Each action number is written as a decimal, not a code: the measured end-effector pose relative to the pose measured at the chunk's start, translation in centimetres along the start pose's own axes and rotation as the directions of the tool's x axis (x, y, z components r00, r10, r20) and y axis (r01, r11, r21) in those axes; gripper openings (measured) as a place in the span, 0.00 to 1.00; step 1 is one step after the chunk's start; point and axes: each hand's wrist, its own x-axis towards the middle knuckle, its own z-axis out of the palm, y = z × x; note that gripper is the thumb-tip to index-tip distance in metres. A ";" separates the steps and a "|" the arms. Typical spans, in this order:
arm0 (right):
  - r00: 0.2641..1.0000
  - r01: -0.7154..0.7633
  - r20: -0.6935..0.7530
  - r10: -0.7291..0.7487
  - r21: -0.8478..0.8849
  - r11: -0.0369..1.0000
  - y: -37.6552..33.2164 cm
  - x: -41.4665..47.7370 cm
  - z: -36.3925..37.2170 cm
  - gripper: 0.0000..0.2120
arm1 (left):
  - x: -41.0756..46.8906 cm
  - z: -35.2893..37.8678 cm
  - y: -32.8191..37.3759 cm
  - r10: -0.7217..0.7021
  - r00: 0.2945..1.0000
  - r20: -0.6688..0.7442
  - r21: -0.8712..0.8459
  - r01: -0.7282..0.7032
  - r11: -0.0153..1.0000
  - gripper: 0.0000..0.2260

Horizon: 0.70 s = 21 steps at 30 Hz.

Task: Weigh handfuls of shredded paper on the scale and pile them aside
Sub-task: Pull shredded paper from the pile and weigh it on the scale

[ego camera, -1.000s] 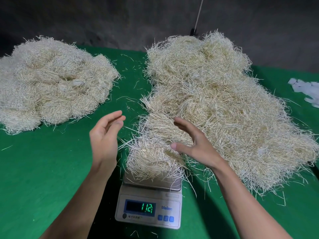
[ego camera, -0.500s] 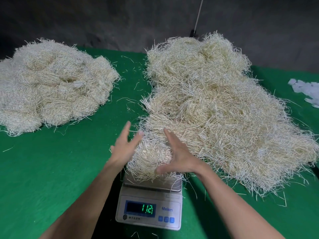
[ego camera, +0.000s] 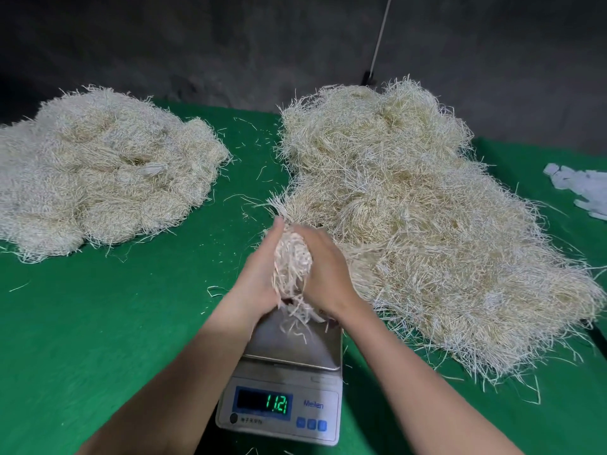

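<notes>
Two big heaps of shredded paper on the green worktop [ego camera: 98,323]: the left pile [ego camera: 105,169] at the far left corner, the right pile [ego camera: 427,224] along the right side. One small handful [ego camera: 292,261] is gripped between two hands, left hand [ego camera: 259,274] and right hand [ego camera: 328,267]. One scale [ego camera: 289,382] at the near edge with three blue buttons [ego camera: 311,424], and one cluster of white scraps [ego camera: 581,188] at the right edge.

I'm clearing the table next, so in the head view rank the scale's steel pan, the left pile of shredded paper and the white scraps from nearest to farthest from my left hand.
1. Steel pan, directly beneath the left hand.
2. Left pile, off to the left across the green cloth.
3. White scraps, at the far right edge.
</notes>
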 end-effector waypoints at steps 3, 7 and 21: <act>0.997 0.032 0.061 -0.050 0.276 0.961 -3.1 -1.0 -0.5 0.41 | 0.6 2.2 3.4 0.055 0.973 -0.223 -0.171 -0.094 0.981 0.20; 0.974 -0.039 -0.196 0.112 0.341 0.939 -4.5 -0.6 -1.2 0.35 | -0.5 4.5 1.8 0.245 0.906 -0.346 -0.026 -0.270 0.962 0.14; 0.965 -0.135 -0.109 0.240 0.578 0.805 -3.7 1.6 -5.0 0.26 | -0.1 8.4 0.8 0.312 0.904 -0.294 0.109 -0.292 0.950 0.10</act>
